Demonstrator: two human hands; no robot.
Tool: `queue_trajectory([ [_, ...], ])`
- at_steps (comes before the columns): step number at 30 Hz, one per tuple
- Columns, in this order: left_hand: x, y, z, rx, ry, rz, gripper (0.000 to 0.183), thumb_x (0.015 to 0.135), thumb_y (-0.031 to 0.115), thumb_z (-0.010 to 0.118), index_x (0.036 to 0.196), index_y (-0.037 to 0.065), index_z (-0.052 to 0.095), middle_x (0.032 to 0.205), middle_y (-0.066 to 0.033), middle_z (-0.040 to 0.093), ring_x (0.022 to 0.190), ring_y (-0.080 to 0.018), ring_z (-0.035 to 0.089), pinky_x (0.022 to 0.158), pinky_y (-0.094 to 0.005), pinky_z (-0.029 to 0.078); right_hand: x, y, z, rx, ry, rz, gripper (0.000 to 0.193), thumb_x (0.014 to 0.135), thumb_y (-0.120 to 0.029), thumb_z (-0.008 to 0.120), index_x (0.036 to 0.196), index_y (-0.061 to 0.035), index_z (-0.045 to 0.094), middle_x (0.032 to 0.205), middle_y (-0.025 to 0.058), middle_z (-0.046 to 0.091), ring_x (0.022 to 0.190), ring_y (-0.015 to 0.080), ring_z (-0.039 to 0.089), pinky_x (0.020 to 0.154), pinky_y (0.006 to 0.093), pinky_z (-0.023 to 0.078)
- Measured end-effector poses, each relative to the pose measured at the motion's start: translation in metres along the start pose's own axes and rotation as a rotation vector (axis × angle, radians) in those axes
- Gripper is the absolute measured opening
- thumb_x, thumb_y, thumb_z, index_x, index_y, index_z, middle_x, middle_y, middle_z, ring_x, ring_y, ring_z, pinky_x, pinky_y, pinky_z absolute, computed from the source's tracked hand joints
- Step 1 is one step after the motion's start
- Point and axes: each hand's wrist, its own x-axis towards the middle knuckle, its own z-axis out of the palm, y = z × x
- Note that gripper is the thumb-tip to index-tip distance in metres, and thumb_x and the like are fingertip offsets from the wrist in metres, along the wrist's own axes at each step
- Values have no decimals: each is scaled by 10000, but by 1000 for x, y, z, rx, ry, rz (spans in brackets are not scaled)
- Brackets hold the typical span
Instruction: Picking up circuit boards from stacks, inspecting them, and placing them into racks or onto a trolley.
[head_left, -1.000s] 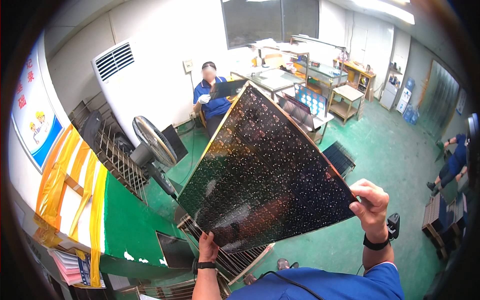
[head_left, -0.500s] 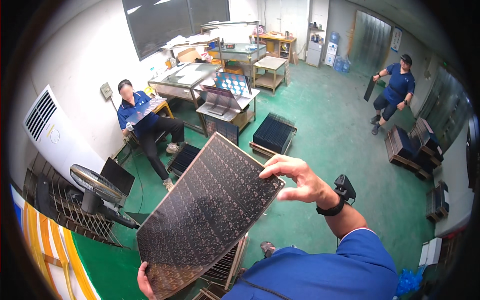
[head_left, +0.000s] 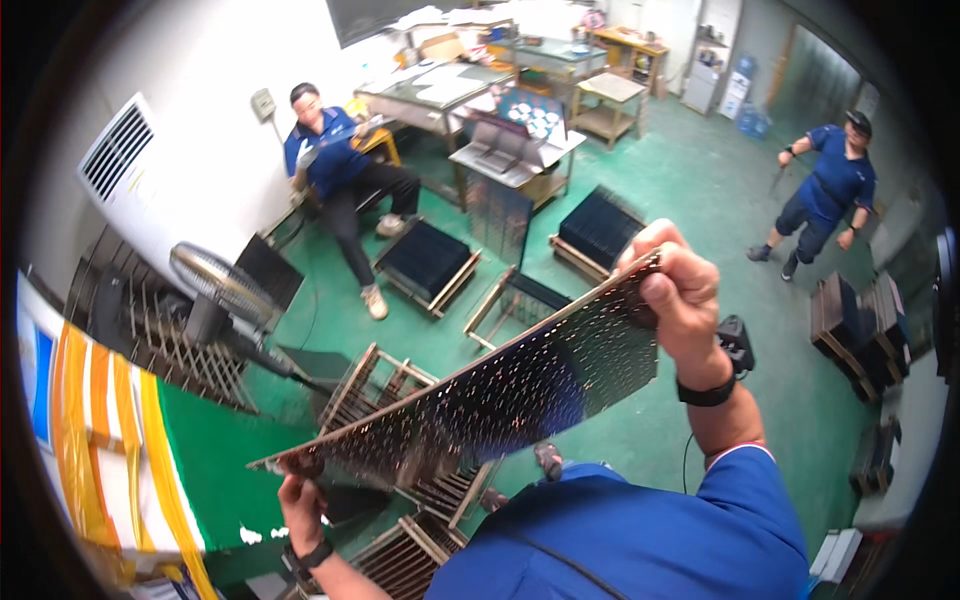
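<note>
Flatter now, thin perforated dark panel (head_left: 500, 390).

Factory workshop: green floor (head_left: 690, 190), panel racks (head_left: 428, 262), workbenches (head_left: 515, 160).

One perforated panel (head_left: 500, 390); two hands; one fan (head_left: 215, 285); two co-workers.

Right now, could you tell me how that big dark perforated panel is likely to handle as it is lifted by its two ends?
The panel probably stays stiff: held only at its ends by the left hand and right hand, it spans straight without sagging. It seems fairly light, since fingertip grips carry it. Its thin edges may bite or slip.
</note>
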Motion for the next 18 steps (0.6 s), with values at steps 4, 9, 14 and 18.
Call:
queue_trajectory([
  [4,-3,-6,13,373,-106,57,161,833,112,659,729,42,558,695,74,483,639,-37,412,558,-206,319,21,-19,16,-80,-38,-7,220,869,-174,671,762,2,591,890,55,538,817,120,468,745,239,384],
  [9,4,-44,61,-470,-20,183,278,930,246,577,1104,33,540,1140,-81,602,1026,-185,573,900,-342,445,42,-18,32,-73,-99,-52,189,894,-171,643,870,15,618,909,37,585,826,99,500,760,225,401],
  [14,18,-20,55,-572,71,276,240,960,229,521,1090,28,543,1117,-89,615,1019,-223,583,905,-380,457,36,-24,41,52,-150,95,340,940,-148,571,1204,63,531,1016,35,609,883,81,529,808,203,414],
  [18,23,-2,41,-589,81,335,224,957,224,529,1081,38,549,1122,-90,614,1020,-215,586,905,-377,463,21,-20,45,-50,-153,85,272,959,-87,520,1174,78,540,1014,23,593,880,66,507,794,192,405],
])
